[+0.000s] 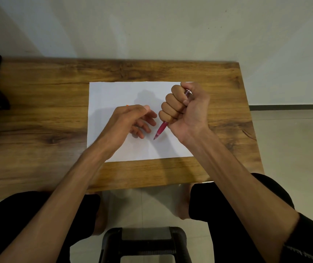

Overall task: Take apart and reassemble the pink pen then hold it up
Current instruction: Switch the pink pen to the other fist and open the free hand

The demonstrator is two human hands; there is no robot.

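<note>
A wooden surface (38,114) carries a blank white sheet of paper (114,92) near its far right corner. Above the sheet's right side, my right hand (186,109) is clenched in a fist around the pink pen (161,130); its long axis slants, tip pointing down toward my near left. My left hand (133,118) hovers beside it, fingers loosely curled, pinching something small and orange (127,105). No writing is readable.

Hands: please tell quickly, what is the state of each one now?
Left hand: fingers loosely curled; any hold cannot be told.
Right hand: closed in a fist around the pink pen.
</note>
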